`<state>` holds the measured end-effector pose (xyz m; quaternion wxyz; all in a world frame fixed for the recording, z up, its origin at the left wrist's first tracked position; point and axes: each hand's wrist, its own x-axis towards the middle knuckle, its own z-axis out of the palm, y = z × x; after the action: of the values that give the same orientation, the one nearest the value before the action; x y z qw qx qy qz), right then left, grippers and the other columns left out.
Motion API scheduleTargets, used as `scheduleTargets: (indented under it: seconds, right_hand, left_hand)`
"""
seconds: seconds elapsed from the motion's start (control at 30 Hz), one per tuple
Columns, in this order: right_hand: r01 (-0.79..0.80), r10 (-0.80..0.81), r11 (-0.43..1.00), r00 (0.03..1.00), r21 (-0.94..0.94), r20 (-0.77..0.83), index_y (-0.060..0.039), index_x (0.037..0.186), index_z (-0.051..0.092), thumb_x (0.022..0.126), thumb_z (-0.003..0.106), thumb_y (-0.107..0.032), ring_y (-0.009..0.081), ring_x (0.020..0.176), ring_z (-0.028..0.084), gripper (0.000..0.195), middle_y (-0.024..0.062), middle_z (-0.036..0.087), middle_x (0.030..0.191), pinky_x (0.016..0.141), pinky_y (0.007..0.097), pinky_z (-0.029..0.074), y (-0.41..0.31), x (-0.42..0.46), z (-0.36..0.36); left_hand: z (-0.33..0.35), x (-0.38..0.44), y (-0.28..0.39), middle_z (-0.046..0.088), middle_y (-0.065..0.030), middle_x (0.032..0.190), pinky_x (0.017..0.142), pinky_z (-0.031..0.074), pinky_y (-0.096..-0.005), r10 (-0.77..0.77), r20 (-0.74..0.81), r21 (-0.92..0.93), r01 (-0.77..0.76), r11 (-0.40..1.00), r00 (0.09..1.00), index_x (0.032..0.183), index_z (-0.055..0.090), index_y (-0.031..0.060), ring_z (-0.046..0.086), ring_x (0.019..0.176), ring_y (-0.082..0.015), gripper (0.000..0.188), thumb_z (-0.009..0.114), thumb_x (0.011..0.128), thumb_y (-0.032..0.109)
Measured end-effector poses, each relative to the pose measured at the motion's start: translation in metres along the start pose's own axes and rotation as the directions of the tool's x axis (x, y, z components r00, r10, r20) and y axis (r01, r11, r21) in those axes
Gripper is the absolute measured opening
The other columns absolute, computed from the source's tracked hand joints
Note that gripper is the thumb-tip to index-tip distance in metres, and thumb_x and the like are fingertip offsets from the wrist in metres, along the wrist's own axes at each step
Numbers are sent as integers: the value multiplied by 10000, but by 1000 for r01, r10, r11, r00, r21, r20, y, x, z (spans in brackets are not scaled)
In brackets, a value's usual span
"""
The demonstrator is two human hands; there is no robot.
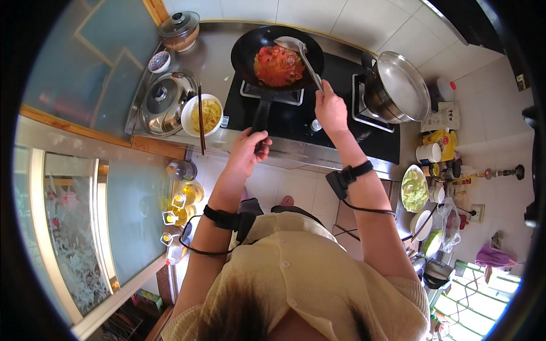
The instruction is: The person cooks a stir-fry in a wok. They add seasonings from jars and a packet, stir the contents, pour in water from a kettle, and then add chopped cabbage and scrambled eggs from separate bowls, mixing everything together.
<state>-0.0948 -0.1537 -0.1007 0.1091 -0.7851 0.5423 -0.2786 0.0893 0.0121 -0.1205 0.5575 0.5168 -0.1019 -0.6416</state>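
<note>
A black wok point(243, 53) sits on the left burner of the gas hob point(328, 74), with chopped red tomato point(277, 66) heaped in its middle. My left hand point(251, 150) is wrapped around the end of the wok's long black handle point(262, 114). In my right hand point(331, 106) is the grip of a metal spatula point(310, 64), whose broad head rests at the upper right of the food. Close to my left hand, a white bowl point(186, 116) holds yellow cooked egg point(209, 115), and brown chopsticks point(201, 115) lie across its rim.
A steel pot point(403, 87) with a glass lid occupies the right burner. Left of the hob are a large wok lid point(164, 102), a small patterned bowl point(159, 62) and a lidded casserole point(179, 32). A dish of cut green vegetable point(414, 188) stands on the right counter. Oil bottles point(187, 194) line the floor at left.
</note>
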Motion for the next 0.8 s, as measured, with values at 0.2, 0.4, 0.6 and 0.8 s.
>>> scheduleTargets:
  seconds: [0.2,0.4,0.6,0.8]
  right_hand:
    - [-196,140,907,975,373,173,-8,1232,582,927,577,-146,280,716,626,335,178,634,782,649,327,493,-39,-27,-19]
    - [-190,169,977,966,94,196,-28,1239,583,908,589,-140,410,726,655,350,244,647,776,651,416,530,-64,-73,-57]
    - [-236,247,965,965,113,-88,-40,1189,600,926,559,-184,444,731,641,303,253,651,781,656,485,530,-59,-33,-11]
    - [-450,434,731,887,513,160,2,1196,602,934,540,-145,268,668,591,306,218,629,786,668,319,490,-54,-26,24]
  left_hand:
    - [-10,8,24,629,-56,802,621,516,-351,-140,228,48,133,990,963,982,540,93,606,665,-168,174,640,897,206]
    - [-10,15,32,641,-80,836,650,521,-370,-242,289,21,247,969,926,1016,545,93,620,705,-193,152,614,930,198]
    - [-14,14,33,648,-102,862,677,531,-381,-271,321,-27,295,955,908,1059,556,79,630,737,-214,169,603,939,189]
    - [-17,17,32,653,-130,911,742,555,-433,-288,354,-34,320,947,890,1079,543,59,646,800,-252,181,589,938,163]
